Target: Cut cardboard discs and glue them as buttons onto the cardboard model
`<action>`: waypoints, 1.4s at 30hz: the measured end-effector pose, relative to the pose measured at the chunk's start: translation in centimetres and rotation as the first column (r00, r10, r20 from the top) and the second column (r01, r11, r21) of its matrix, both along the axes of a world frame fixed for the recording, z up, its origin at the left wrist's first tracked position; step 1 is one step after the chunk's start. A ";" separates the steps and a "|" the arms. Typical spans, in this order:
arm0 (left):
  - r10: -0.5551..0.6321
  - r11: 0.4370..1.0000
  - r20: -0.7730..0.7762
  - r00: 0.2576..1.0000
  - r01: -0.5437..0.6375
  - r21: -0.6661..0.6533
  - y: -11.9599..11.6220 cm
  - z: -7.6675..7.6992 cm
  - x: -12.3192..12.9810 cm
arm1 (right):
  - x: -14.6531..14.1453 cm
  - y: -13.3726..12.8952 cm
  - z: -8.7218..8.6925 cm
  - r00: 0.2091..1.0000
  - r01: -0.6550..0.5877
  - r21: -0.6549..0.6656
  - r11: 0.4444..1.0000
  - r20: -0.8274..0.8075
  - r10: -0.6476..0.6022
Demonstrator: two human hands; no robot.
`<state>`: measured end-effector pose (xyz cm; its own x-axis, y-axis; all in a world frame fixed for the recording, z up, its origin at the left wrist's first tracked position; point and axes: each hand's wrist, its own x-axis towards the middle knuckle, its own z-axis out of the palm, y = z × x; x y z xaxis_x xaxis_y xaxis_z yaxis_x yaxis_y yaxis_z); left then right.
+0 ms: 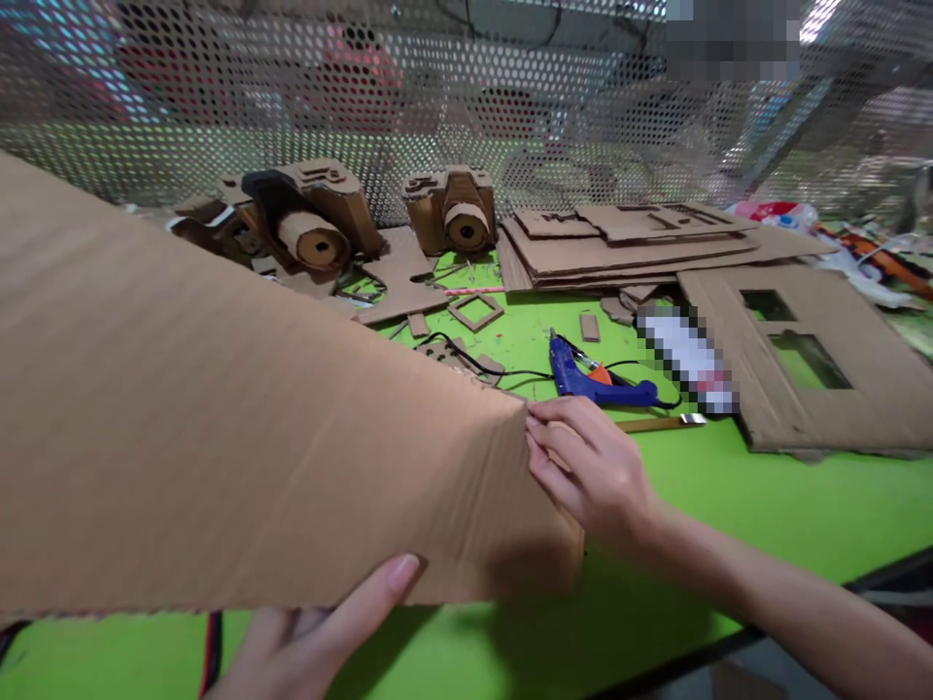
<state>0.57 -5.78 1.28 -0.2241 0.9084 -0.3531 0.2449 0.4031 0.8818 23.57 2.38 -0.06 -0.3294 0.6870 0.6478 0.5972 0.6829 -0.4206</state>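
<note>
A large brown cardboard sheet (240, 418) fills the left half of the view, tilted up off the green table, with creases near its right end. My left hand (321, 632) grips its lower edge, the thumb on the near face and the other fingers hidden behind. At the right end, my right hand (583, 462) pinches the upper edge of the sheet between thumb and fingertips. Just beyond that hand lies a blue glue gun (594, 374) with an orange trigger. A brown strip with a metal end (663, 423) rests nearby.
Two cardboard cameras (313, 238) (456, 209) stand at the back against a perforated metal screen (437, 107). Stacked cardboard sheets (627, 258) lie right of them. A cardboard panel with cutouts (809, 418) is at the right. Scraps and a black cable (502, 371) lie on the green table (729, 506).
</note>
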 end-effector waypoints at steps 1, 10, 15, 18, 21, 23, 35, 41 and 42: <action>0.022 1.000 0.002 1.000 -0.022 -0.009 0.1 0.2 0.1 | 0.0 0.2 0.0 1.000 -0.005 0.042 0.999 -0.002 0.006; 0.049 0.998 -0.034 0.998 -0.047 0.048 1.9 2.2 0.3 | 0.0 0.5 0.8 0.994 -0.071 0.057 0.996 -0.084 0.075; 0.017 0.999 -0.029 0.999 -0.015 0.051 1.2 1.7 0.1 | -0.3 0.5 1.4 0.989 -0.059 0.010 0.998 -0.136 0.060; 0.048 0.996 -0.027 0.998 -0.046 0.073 0.9 1.6 0.3 | -0.2 0.5 1.3 0.995 -0.057 0.080 0.995 -0.080 0.063; 0.012 0.998 -0.038 0.999 -0.009 0.068 0.8 1.6 0.2 | 0.0 0.3 0.9 0.994 -0.063 0.258 0.964 0.102 0.038; -0.025 0.998 -0.032 0.999 0.027 0.050 0.9 1.6 0.0 | 0.1 0.2 0.8 0.978 -0.066 0.331 0.941 0.208 -0.005; 0.078 0.994 -0.081 0.994 -0.071 0.087 1.8 2.1 0.9 | 0.5 1.1 1.2 0.991 -0.060 -0.045 0.997 -0.123 0.055; 0.104 0.991 -0.017 0.994 -0.102 0.084 1.8 2.5 0.7 | 0.1 1.0 1.1 0.975 -0.055 -0.034 0.998 -0.216 0.046; 0.096 0.992 -0.015 0.995 -0.094 0.089 1.7 2.4 0.6 | -0.1 1.0 1.1 0.967 -0.057 -0.038 0.998 -0.251 0.045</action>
<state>1.17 -4.04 3.72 -0.3168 0.9100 -0.2674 0.2262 0.3463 0.9104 23.50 3.34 1.07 -0.1966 0.7034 0.6830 0.4342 0.6870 -0.5826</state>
